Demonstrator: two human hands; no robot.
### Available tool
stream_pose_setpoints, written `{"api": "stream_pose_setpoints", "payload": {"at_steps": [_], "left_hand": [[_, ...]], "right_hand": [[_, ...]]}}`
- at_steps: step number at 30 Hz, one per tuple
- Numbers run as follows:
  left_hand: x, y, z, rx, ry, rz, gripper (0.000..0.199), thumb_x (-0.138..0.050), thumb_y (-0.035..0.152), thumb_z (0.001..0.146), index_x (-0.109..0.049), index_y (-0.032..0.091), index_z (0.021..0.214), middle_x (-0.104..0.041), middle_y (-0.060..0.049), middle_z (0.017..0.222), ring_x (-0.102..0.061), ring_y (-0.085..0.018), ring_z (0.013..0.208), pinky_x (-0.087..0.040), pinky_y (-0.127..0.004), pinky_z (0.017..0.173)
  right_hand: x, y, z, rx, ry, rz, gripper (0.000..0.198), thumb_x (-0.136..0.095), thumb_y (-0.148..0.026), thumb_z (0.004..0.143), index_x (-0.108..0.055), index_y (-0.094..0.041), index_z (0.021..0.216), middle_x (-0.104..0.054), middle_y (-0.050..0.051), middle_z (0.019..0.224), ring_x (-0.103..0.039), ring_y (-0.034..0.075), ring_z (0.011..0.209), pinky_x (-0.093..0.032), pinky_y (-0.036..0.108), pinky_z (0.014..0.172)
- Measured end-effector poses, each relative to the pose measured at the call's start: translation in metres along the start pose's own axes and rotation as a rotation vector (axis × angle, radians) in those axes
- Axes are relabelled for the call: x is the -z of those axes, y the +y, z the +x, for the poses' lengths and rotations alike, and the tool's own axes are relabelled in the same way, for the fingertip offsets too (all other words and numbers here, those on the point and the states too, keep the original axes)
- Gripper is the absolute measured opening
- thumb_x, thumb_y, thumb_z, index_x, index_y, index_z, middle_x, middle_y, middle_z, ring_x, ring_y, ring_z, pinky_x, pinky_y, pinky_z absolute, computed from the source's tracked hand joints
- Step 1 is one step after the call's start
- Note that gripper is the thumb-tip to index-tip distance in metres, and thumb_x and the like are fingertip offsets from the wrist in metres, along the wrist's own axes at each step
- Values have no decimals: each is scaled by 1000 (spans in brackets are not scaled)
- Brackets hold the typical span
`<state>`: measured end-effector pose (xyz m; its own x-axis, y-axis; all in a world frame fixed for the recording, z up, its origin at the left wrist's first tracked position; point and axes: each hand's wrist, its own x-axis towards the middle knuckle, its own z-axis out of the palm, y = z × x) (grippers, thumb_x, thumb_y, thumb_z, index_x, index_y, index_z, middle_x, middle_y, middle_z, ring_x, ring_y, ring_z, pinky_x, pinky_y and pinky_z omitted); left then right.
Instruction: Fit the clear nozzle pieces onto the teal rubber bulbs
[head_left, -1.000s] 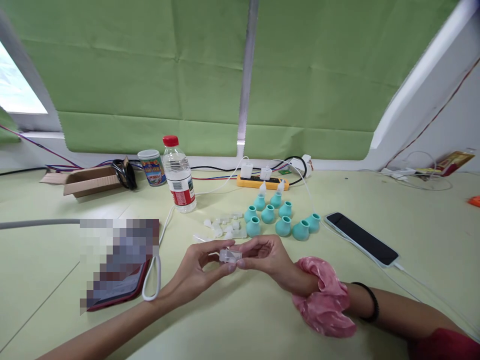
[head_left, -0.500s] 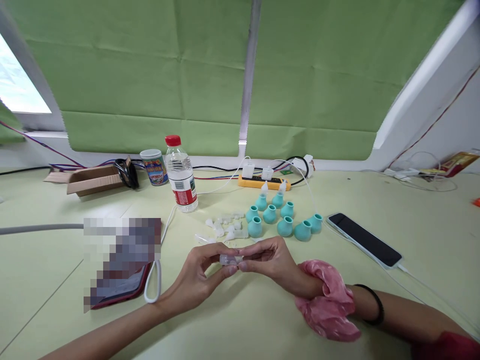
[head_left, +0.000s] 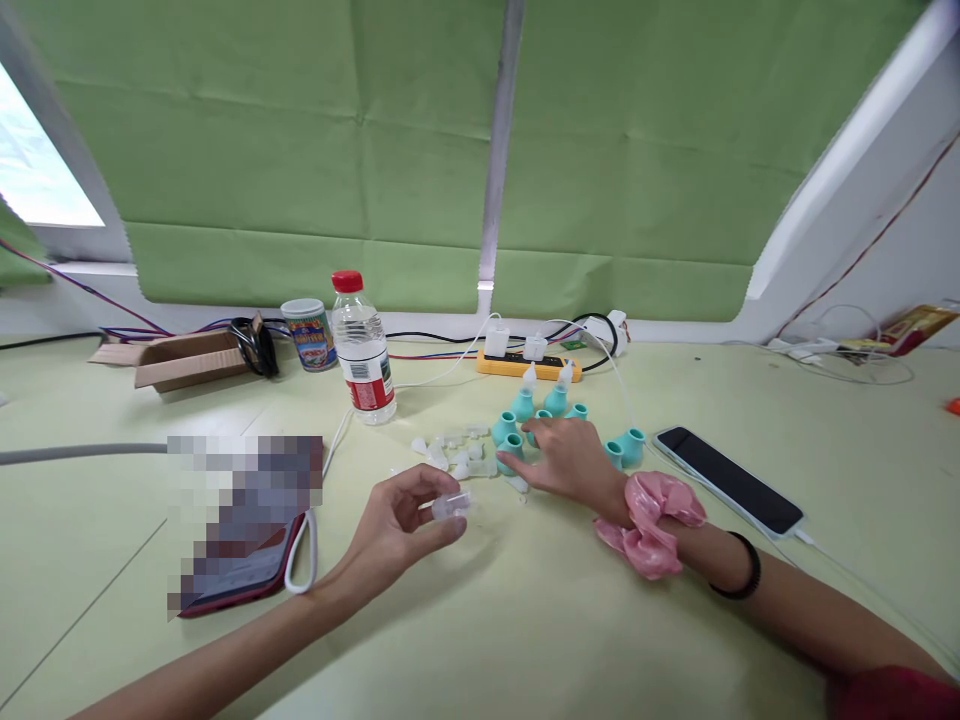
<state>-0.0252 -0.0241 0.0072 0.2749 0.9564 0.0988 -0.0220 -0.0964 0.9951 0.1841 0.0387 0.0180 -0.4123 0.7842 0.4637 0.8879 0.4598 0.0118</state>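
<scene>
Between the thumb and fingers of my left hand (head_left: 409, 525) is a clear plastic nozzle (head_left: 452, 505), held just above the table. My right hand (head_left: 566, 460) reaches over the teal rubber bulbs, thumb and forefinger apart beside the front-left bulb (head_left: 510, 452); whether they touch it I cannot tell. That bulb stands upright with an open neck, and part of the group is hidden behind my hand. Two bulbs at the back, one of them a teal bulb (head_left: 556, 401), have clear tips fitted. Several loose clear plastic pieces (head_left: 439, 457) lie left of the bulbs.
A red-capped bottle (head_left: 363, 360), a can (head_left: 309, 335) and a cardboard box (head_left: 191, 362) stand at the back left. Behind the bulbs lies a yellow power strip (head_left: 529, 365). Phones flank my arms: a charging phone (head_left: 731, 480) right, a partly blurred phone (head_left: 251, 575) left.
My right hand has let go of the clear piece at my left hand and moved forward and right to the bulbs. My left hand still holds the nozzle, nearly in place.
</scene>
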Motion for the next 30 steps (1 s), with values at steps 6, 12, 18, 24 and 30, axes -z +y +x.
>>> {"api": "stream_pose_setpoints", "payload": {"at_steps": [6, 12, 18, 24, 30], "left_hand": [[-1, 0, -3, -86, -91, 304, 35, -41, 31, 83, -44, 21, 116, -60, -4, 87, -51, -16, 91, -37, -30, 83], [-1, -1, -2, -75, -53, 238, 23, -49, 31, 79, -49, 19, 99, -60, -5, 91, -54, -17, 88, -41, -29, 77], [1, 4, 0, 84, -9, -41, 40, -64, 25, 68, -52, 15, 106, -65, -7, 91, -57, -19, 91, -44, -27, 79], [2, 4, 2, 162, 18, -181, 28, -64, 28, 69, -60, 14, 93, -66, -6, 89, -59, -16, 86, -45, -26, 81], [2, 2, 1, 165, 4, -156, 27, -66, 26, 66, -60, 13, 89, -66, -3, 66, -61, -13, 62, -50, -25, 64]], "right_hand": [[-11, 1, 1, -56, -244, -36, 32, -49, -48, 71, -55, -17, 68, -58, 4, 60, -55, 19, 59, -31, 25, 49], [4, -3, -1, 8, -66, 192, 25, -56, -41, 65, -51, -17, 66, -55, 4, 79, -52, 17, 69, -37, 26, 57], [20, -21, -14, 273, -51, 586, 24, -54, -21, 61, -42, -18, 82, -52, 0, 74, -48, 12, 63, -40, 23, 58], [16, -29, -23, 325, 11, 527, 32, -46, -16, 57, -39, -17, 89, -49, 2, 75, -45, 14, 64, -38, 25, 57], [5, -29, -23, 336, 23, 511, 17, -46, -19, 66, -41, -18, 82, -51, 1, 69, -48, 14, 61, -36, 23, 53]]}}
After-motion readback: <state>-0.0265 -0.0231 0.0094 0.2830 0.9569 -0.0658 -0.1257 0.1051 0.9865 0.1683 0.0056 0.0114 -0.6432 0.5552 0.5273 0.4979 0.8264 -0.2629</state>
